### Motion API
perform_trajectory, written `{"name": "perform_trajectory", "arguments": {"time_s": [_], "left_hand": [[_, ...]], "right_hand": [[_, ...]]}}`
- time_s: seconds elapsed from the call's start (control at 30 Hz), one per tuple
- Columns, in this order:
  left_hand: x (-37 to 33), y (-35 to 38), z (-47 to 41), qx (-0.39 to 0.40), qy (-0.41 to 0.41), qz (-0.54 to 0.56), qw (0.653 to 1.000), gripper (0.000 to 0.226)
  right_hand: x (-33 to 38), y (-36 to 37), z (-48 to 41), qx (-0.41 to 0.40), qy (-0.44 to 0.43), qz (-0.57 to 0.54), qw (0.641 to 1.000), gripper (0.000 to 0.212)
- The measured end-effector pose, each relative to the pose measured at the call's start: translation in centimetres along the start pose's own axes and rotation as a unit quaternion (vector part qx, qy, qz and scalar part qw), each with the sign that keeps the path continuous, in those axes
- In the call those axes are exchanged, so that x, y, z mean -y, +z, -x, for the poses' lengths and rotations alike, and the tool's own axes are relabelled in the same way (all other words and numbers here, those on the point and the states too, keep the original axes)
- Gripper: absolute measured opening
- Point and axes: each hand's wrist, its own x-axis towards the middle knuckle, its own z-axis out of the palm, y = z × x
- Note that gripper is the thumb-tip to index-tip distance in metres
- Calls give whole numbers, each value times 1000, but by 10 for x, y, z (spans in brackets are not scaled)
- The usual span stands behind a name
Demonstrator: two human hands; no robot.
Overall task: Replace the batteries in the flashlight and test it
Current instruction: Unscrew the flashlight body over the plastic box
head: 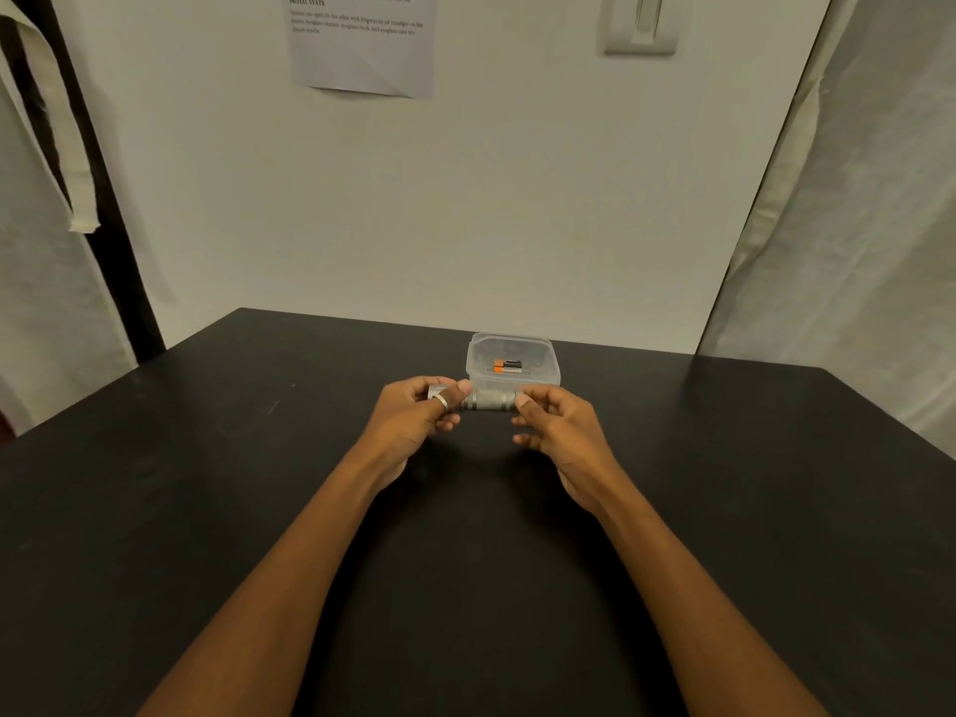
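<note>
A short silver flashlight [489, 400] is held level above the black table [207, 483], lying left to right between both hands. My left hand [414, 419], with a ring on the thumb, grips its left end. My right hand [556, 424] pinches its right end with thumb and forefinger. Both ends are hidden by fingers. Just behind the flashlight stands a clear plastic container [538, 354] holding orange-and-black batteries [507, 366].
The table's back edge meets a white wall with a printed paper sheet [362, 44] and a wall switch [641, 23]. Pale curtains [853, 225] hang at the right and left sides.
</note>
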Motion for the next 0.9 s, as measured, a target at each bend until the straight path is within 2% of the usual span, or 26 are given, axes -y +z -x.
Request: {"name": "perform_trajectory", "arguments": {"time_s": [0.17,0.3,0.43,0.6,0.8,0.9], "left_hand": [[0,0,-1,-3,-7,2,1000,33],[-1,0,-1,-3,-6,2,1000,32],[-1,1,0,-1,-3,-2,1000,30],[-1,0,1,2,-5,-6,1000,30],[-1,-1,1,4,-5,-7,1000,31],[-1,-1,1,10,-3,-10,1000,33]], "right_hand": [[2,-1,2,14,-9,-7,1000,27],[1,2,-1,-14,13,-4,1000,21],[0,5,-1,-40,33,19,998,27],[1,2,0,-23,24,5,999,13],[1,3,1,-21,11,-3,1000,13],[1,7,1,-45,17,30,998,24]]}}
